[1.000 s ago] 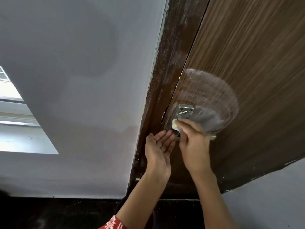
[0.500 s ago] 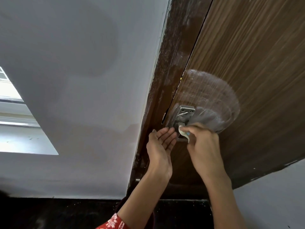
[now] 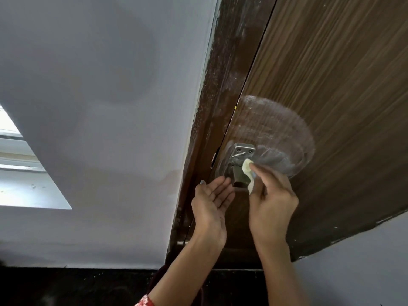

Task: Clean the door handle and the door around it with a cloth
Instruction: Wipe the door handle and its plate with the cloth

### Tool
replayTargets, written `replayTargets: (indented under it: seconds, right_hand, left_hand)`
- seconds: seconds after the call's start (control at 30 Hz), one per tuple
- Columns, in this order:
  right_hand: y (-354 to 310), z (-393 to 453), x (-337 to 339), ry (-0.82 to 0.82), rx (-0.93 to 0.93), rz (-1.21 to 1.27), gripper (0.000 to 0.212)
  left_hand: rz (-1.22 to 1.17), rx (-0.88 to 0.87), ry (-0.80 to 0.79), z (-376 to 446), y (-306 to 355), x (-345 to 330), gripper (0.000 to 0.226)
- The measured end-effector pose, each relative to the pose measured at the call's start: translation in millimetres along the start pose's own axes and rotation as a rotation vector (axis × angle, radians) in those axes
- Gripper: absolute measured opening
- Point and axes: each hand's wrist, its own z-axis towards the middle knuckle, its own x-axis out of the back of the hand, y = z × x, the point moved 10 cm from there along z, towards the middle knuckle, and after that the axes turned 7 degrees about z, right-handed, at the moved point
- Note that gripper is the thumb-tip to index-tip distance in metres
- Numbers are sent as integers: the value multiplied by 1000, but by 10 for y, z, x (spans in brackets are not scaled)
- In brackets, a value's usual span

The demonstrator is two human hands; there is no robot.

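A metal door handle (image 3: 239,171) with a screwed square plate sits on the brown wood-grain door (image 3: 331,74), close to the door's left edge. A pale yellowish cloth (image 3: 248,173) is pinched in my right hand (image 3: 272,195) and pressed against the right side of the handle. My left hand (image 3: 212,202) is flat and open, palm up, fingertips touching the door just left of the handle. A fan-shaped whitish smear (image 3: 273,129) marks the door above and right of the handle.
A dark brown door frame (image 3: 220,96) with whitish dust runs along the door's left edge. A grey-lilac wall (image 3: 99,107) fills the left side, with a bright window opening (image 3: 22,184) at far left. Dark floor (image 3: 66,288) lies below.
My right hand has slid the cloth rightward and slightly down along the handle, uncovering more of the metal. My left hand has stayed flat beside the handle.
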Motion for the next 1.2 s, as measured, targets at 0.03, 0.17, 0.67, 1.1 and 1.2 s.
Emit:
replayTargets:
  seconds: [0.03,0.17,0.67,1.1,1.2]
  right_hand:
    - [-49,52,-6,47,40,31,27]
    - [-123,182,-273,-63,157,52,22]
    - [3,200,-200,-26,40,9,22]
    - [-90,64,-392,-91,87,29,25]
    - [31,136,-243,8,30,66,22]
  left_hand:
    - [1,7,-4,-6,-13,-5,47]
    - [6,34,-23,-27,-56,-15,48]
    - [59,64,-146,-57,-81,-50,49]
    - [140,19,-223,-114,-67,-86,53]
    - [135,13,-215,-109,-48,-78,54]
